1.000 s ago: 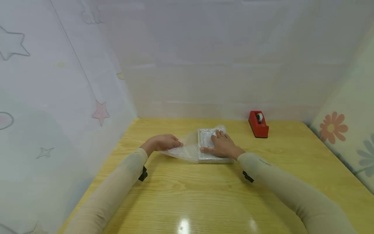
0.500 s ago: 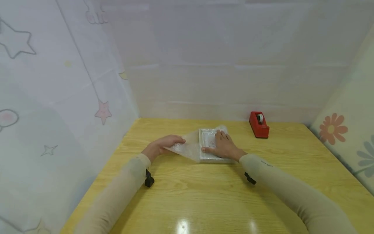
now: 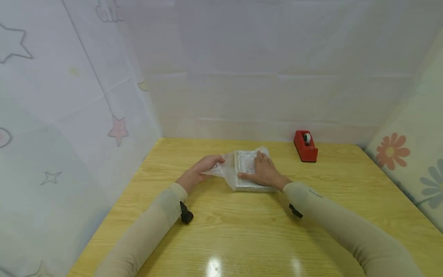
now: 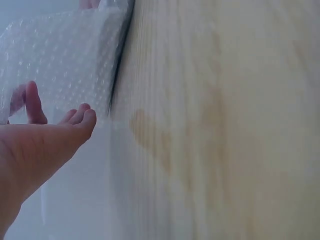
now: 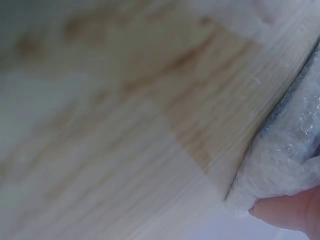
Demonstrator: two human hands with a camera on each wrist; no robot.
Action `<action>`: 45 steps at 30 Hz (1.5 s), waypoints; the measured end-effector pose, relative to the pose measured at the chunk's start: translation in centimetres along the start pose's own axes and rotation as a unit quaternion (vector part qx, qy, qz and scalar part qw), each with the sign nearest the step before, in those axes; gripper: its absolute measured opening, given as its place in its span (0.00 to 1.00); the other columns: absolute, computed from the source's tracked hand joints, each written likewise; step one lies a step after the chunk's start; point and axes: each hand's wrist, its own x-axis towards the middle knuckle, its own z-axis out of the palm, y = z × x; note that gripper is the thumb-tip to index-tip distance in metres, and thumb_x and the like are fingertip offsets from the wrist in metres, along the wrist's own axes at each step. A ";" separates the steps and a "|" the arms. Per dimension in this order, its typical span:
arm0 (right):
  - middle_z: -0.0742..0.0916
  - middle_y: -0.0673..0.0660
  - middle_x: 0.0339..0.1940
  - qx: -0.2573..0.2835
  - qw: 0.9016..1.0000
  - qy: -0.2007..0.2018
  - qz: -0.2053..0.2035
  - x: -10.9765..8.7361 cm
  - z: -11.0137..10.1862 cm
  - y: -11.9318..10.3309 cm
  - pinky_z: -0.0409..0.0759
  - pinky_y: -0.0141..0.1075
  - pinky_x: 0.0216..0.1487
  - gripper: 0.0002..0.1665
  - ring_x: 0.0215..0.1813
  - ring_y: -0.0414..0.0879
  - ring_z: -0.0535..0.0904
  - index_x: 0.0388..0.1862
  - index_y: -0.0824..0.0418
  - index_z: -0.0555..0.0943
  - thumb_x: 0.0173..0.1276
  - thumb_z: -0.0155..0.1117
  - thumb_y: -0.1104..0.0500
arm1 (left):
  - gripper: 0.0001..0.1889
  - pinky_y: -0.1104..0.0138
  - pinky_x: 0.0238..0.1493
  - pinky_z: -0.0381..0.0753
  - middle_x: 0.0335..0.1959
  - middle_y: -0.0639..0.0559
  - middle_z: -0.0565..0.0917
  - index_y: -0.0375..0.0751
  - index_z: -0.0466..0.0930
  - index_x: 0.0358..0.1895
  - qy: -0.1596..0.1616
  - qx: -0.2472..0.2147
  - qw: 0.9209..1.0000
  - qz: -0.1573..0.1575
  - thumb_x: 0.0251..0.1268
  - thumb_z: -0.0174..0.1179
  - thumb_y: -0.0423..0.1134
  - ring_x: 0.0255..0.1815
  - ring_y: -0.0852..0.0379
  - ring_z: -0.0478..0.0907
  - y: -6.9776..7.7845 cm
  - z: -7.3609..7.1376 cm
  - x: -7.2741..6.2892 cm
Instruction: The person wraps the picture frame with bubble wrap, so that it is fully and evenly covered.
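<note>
A pale rectangular picture frame (image 3: pixel 242 188) lies on the table, wrapped in clear bubble wrap (image 3: pixel 229 173). My right hand (image 3: pixel 264 172) presses on its top with fingers spread and the thumb out to the left. Left of the frame, my left hand (image 3: pixel 207 164) pinches the loose flap of wrap and holds it raised. The left wrist view shows the bubbled sheet (image 4: pixel 65 55) stretching away from the thumb and fingers of the left hand (image 4: pixel 50 135). In the right wrist view, a fingertip of the right hand (image 5: pixel 287 210) sits against the wrapped edge (image 5: pixel 275 165).
A red tape dispenser (image 3: pixel 306 147) with a roll of tape stands at the back right of the wooden table (image 3: pixel 221 227). Printed cloth walls (image 3: pixel 242 100) enclose the table at the back and sides.
My left hand has moved right and slightly away from me, bringing the bubble wrap flap up and closer to the frame. The right hand stays pressed on the frame.
</note>
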 end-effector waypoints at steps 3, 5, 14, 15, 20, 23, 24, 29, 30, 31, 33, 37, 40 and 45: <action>0.49 0.72 0.82 -0.013 1.000 0.000 0.004 0.1 0.0 0.2 0.40 0.55 0.77 0.75 0.82 0.64 0.41 0.79 0.75 0.54 0.59 0.47 0.13 | 0.24 0.68 0.38 0.82 0.56 0.37 0.78 0.19 0.64 0.68 0.001 -0.022 1.000 0.007 0.77 0.48 0.34 0.40 0.58 0.82 -0.1 0.5 0.5; 0.49 0.71 0.82 -0.023 1.000 -0.002 0.004 0.1 -0.1 0.2 0.40 0.55 0.77 0.75 0.82 0.63 0.41 0.79 0.75 0.54 0.59 0.46 0.13 | 0.24 0.68 0.38 0.82 0.54 0.39 0.79 0.20 0.64 0.68 0.004 -0.031 0.999 0.009 0.77 0.48 0.34 0.40 0.58 0.82 -0.1 0.8 0.7; 0.52 0.68 0.82 -0.060 0.998 -0.025 -0.010 0.7 -0.6 0.3 0.42 0.55 0.77 0.74 0.81 0.64 0.44 0.80 0.72 0.54 0.59 0.41 0.12 | 0.24 0.69 0.37 0.82 0.55 0.35 0.77 0.20 0.65 0.67 0.024 -0.024 0.999 0.023 0.75 0.48 0.34 0.39 0.57 0.82 0.1 1.7 0.8; 0.51 0.67 0.83 -0.061 0.998 -0.031 -0.010 0.8 -0.5 0.3 0.42 0.55 0.77 0.75 0.81 0.64 0.44 0.81 0.71 0.53 0.59 0.41 0.12 | 0.24 0.69 0.37 0.82 0.56 0.34 0.76 0.20 0.64 0.68 0.022 -0.027 0.999 0.021 0.75 0.47 0.34 0.40 0.57 0.82 0.0 1.8 0.8; 0.51 0.65 0.83 -0.057 0.998 -0.034 -0.009 1.4 -0.9 0.2 0.42 0.56 0.77 0.75 0.82 0.62 0.43 0.82 0.69 0.51 0.58 0.41 0.11 | 0.25 0.69 0.38 0.82 0.62 0.30 0.73 0.21 0.64 0.69 0.025 -0.021 0.999 0.025 0.75 0.47 0.34 0.41 0.57 0.82 0.5 1.7 0.9; 0.53 0.66 0.83 -0.050 0.998 -0.029 -0.009 1.6 -1.2 0.1 0.44 0.56 0.77 0.75 0.81 0.63 0.45 0.82 0.70 0.52 0.58 0.44 0.12 | 0.26 0.69 0.40 0.82 0.63 0.30 0.72 0.20 0.64 0.69 0.025 -0.015 0.999 0.032 0.74 0.47 0.34 0.44 0.56 0.81 0.7 1.6 1.2; 0.54 0.66 0.82 -0.053 0.998 -0.028 -0.008 1.6 -1.2 0.1 0.45 0.56 0.76 0.75 0.81 0.63 0.46 0.82 0.70 0.52 0.58 0.45 0.12 | 0.25 0.68 0.41 0.82 0.62 0.30 0.73 0.20 0.63 0.69 0.022 -0.012 0.999 0.032 0.74 0.47 0.33 0.44 0.55 0.81 0.7 1.5 1.3; 0.56 0.67 0.82 -0.063 0.997 -0.035 -0.004 1.6 -1.0 0.2 0.50 0.58 0.75 0.76 0.81 0.64 0.48 0.81 0.71 0.53 0.58 0.45 0.12 | 0.23 0.67 0.41 0.83 0.57 0.34 0.75 0.19 0.62 0.67 0.014 -0.005 1.000 0.015 0.76 0.44 0.33 0.43 0.55 0.81 0.5 1.3 1.6; 0.55 0.67 0.82 -0.064 0.997 -0.034 -0.003 1.5 -0.9 0.1 0.50 0.58 0.75 0.76 0.81 0.64 0.48 0.81 0.71 0.53 0.58 0.46 0.12 | 0.23 0.67 0.40 0.83 0.57 0.34 0.75 0.20 0.62 0.66 0.016 -0.005 1.000 0.012 0.76 0.44 0.33 0.42 0.56 0.81 0.5 1.3 1.6; 0.55 0.67 0.82 -0.064 0.997 -0.036 -0.004 1.5 -0.7 0.2 0.49 0.59 0.75 0.75 0.81 0.64 0.48 0.81 0.71 0.52 0.58 0.46 0.12 | 0.23 0.68 0.40 0.83 0.57 0.34 0.75 0.20 0.62 0.66 0.019 -0.008 1.000 0.010 0.76 0.45 0.33 0.42 0.56 0.81 0.3 1.4 1.6; 0.55 0.67 0.82 -0.065 0.997 -0.036 -0.003 1.3 -0.5 0.2 0.48 0.58 0.75 0.75 0.81 0.64 0.47 0.81 0.71 0.52 0.58 0.46 0.12 | 0.23 0.69 0.40 0.82 0.60 0.32 0.73 0.21 0.62 0.66 0.024 -0.016 1.000 0.007 0.75 0.45 0.34 0.43 0.57 0.81 0.0 1.4 1.5; 0.54 0.67 0.82 -0.060 0.998 -0.025 -0.014 1.3 -0.3 0.7 0.47 0.57 0.76 0.75 0.81 0.63 0.47 0.82 0.70 0.51 0.59 0.44 0.12 | 0.25 0.67 0.48 0.81 0.69 0.31 0.66 0.23 0.58 0.71 0.028 -0.063 0.998 -0.004 0.78 0.44 0.35 0.56 0.51 0.78 -0.3 1.6 1.4; 0.52 0.68 0.82 -0.045 0.998 -0.025 -0.036 1.3 -0.2 1.3 0.45 0.57 0.76 0.73 0.81 0.64 0.45 0.82 0.71 0.49 0.62 0.43 0.14 | 0.29 0.59 0.60 0.75 0.75 0.35 0.61 0.31 0.53 0.77 0.023 -0.147 0.988 -0.043 0.82 0.41 0.45 0.69 0.45 0.68 -0.3 1.5 0.6; 0.49 0.68 0.83 -0.003 0.998 -0.031 -0.054 1.3 -0.1 2.1 0.40 0.59 0.76 0.70 0.82 0.64 0.40 0.82 0.72 0.48 0.66 0.47 0.18 | 0.41 0.47 0.71 0.59 0.77 0.36 0.59 0.41 0.53 0.81 0.051 -0.295 0.950 -0.091 0.77 0.37 0.68 0.76 0.39 0.58 -0.3 1.7 -3.0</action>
